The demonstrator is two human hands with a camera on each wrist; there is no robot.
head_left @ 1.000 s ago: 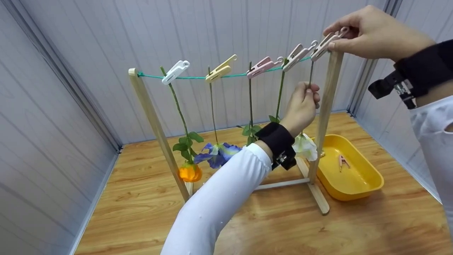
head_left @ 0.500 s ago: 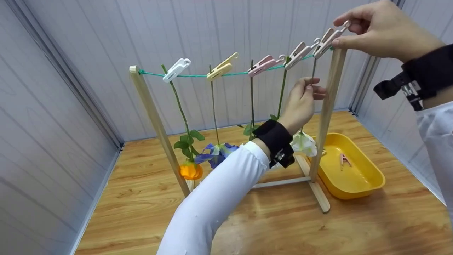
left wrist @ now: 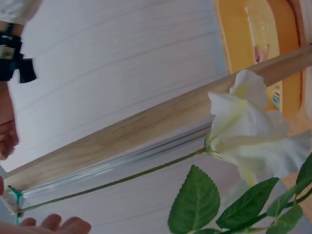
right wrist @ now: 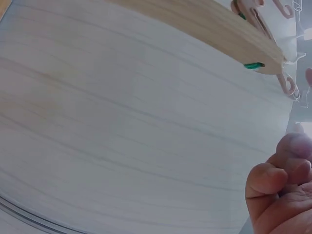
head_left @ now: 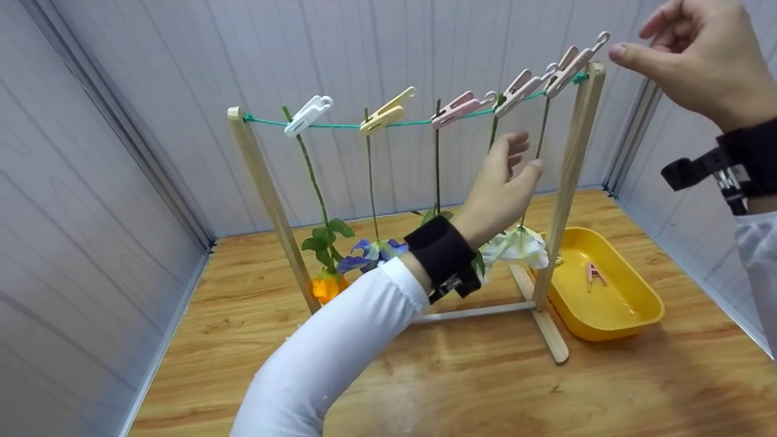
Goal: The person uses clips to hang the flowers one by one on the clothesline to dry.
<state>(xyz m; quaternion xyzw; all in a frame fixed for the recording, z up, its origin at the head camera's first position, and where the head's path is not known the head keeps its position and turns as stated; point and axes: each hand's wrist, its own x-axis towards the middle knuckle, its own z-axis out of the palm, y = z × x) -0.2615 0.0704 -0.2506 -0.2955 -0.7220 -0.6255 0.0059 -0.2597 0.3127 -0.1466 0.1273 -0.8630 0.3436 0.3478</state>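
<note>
A wooden rack [head_left: 572,182] carries a green string [head_left: 340,126] on which several clips hold flower stems upside down. The rightmost beige clip [head_left: 569,63] grips the thin stem [head_left: 542,130] of a white flower [head_left: 522,246]. My right hand [head_left: 637,36] hovers just right of that clip, fingers spread, holding nothing. Below it, my left hand [head_left: 527,153] is open beside the stem and not gripping it. The left wrist view shows the white flower [left wrist: 253,126] and its stem [left wrist: 122,180] along the post [left wrist: 146,131]. In the right wrist view, my fingers [right wrist: 278,190] sit near the clip [right wrist: 287,85].
A yellow tray [head_left: 631,315] with a pink clip [head_left: 592,272] in it stands right of the rack's foot. An orange flower [head_left: 325,286] and a blue flower [head_left: 370,252] hang at the left. White panel walls enclose the wooden table [head_left: 485,388].
My right hand has let go of the rightmost clip and drawn off to the right. My left hand has released the stem and opened its fingers. The white flower now hangs from the clip.
</note>
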